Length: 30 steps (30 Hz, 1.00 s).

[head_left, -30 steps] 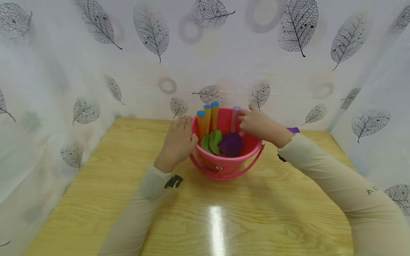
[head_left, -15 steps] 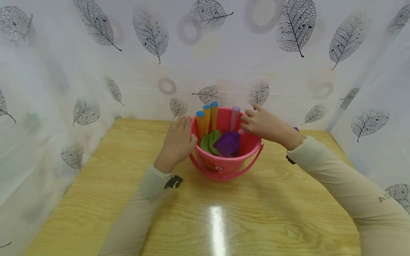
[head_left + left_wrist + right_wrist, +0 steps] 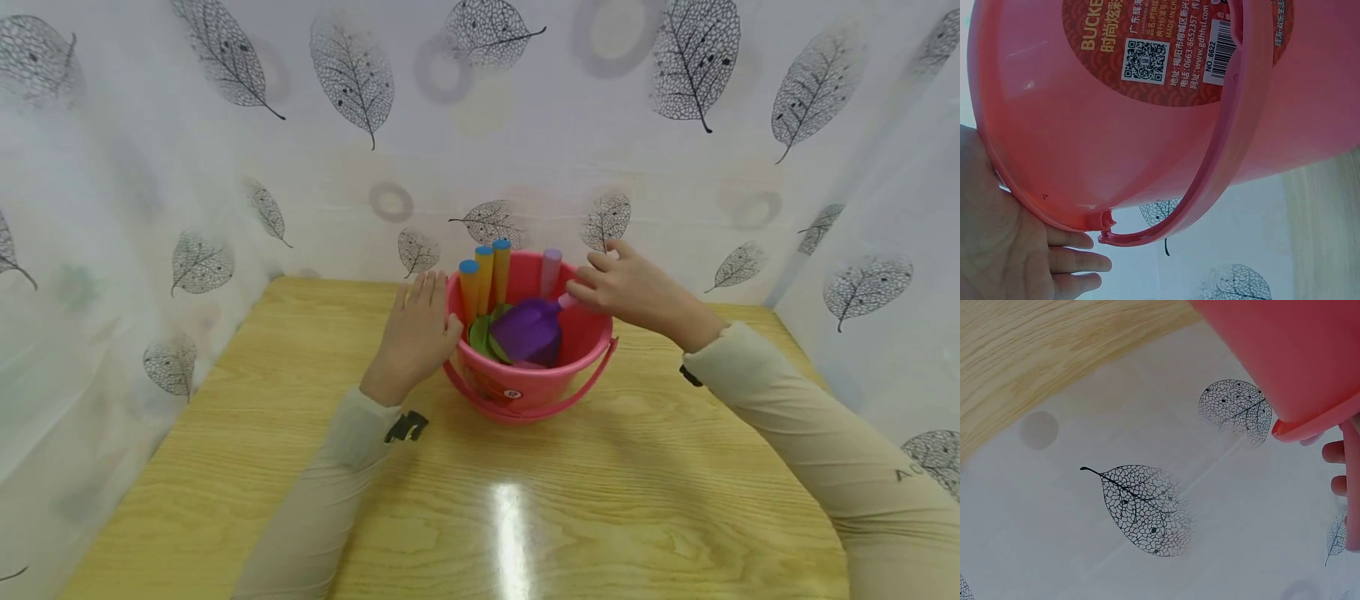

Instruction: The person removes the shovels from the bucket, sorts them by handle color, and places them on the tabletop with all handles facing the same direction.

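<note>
A pink bucket [image 3: 540, 379] stands on the wooden table with its handle hanging at the front. Against its left rim lies my left hand [image 3: 415, 337], fingers straight; the left wrist view shows the palm at the rim, near the bucket handle's hinge. My right hand [image 3: 626, 287], over the right rim, grips the pink handle [image 3: 1352, 487] of a toy shovel. The shovel's purple scoop [image 3: 528, 329] is inside the bucket opening, covering part of the green tools [image 3: 482, 340]. Several yellow handles with blue ends [image 3: 469, 287] and a lilac handle [image 3: 551, 271] stick up beside it.
The wooden table [image 3: 420, 517] reaches back to a pale curtain [image 3: 525, 150] printed with dark leaves, which also hangs at both sides. A label with a barcode [image 3: 1219, 53] is on the bucket's outer wall.
My right hand has shifted slightly right, and the purple scoop has come up and tilted leftward over the green tools. A purple thing behind the right sleeve has gone from sight. Left hand stays.
</note>
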Tool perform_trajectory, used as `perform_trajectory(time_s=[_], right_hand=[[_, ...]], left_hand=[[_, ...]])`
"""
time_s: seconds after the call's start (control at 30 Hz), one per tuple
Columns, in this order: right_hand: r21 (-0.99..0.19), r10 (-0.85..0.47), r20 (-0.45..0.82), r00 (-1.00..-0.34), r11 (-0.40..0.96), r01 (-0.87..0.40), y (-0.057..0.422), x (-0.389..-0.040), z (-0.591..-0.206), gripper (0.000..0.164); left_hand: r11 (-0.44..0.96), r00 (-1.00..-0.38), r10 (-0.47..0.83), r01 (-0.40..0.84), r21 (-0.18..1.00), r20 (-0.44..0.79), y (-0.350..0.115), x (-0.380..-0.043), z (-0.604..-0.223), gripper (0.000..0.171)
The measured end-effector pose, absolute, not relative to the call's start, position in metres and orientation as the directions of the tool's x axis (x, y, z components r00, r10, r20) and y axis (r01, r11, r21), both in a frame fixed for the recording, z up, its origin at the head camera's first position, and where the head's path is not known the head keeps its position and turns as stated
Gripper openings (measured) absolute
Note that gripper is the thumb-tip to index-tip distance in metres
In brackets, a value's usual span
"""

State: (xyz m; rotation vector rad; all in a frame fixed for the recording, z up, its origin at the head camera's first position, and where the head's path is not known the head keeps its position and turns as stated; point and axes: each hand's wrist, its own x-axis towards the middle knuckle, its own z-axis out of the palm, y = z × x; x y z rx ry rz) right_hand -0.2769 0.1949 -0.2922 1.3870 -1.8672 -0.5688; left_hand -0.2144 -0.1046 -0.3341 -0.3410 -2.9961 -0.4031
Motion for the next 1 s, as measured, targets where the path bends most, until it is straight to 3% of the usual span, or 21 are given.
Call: perform_trajectory(time_s=[0.13,0.3,0.6,0.8,1.0], right_hand=[[0.693,-0.930,0.349,-0.120,0.342,-0.634,0.198,-0.278,-0.295,0.018],[0.686,-0.915,0.379,-0.140,0.379,-0.622,0.201,-0.278,-0.297,0.009],[0.665,-0.870,0.467,-0.159,0.464,-0.586,0.203,-0.279,-0.302,0.024],[0.643,-0.833,0.525,-0.174,0.522,-0.560,0.206,-0.279,-0.306,0.042],[0.601,-0.781,0.591,-0.200,0.592,-0.537,0.209,-0.278,-0.309,0.038]], left_hand=[[0.940,-0.970,0.207,0.232,0.250,0.124,-0.105,-0.214,-0.334,0.064],[0.941,-0.971,0.207,0.231,0.249,0.120,-0.105,-0.215,-0.335,0.064],[0.942,-0.971,0.207,0.232,0.244,0.123,-0.105,-0.216,-0.337,0.064],[0.942,-0.970,0.206,0.233,0.241,0.133,-0.104,-0.216,-0.337,0.064],[0.943,-0.971,0.202,0.228,0.242,0.128,-0.104,-0.216,-0.335,0.064]])
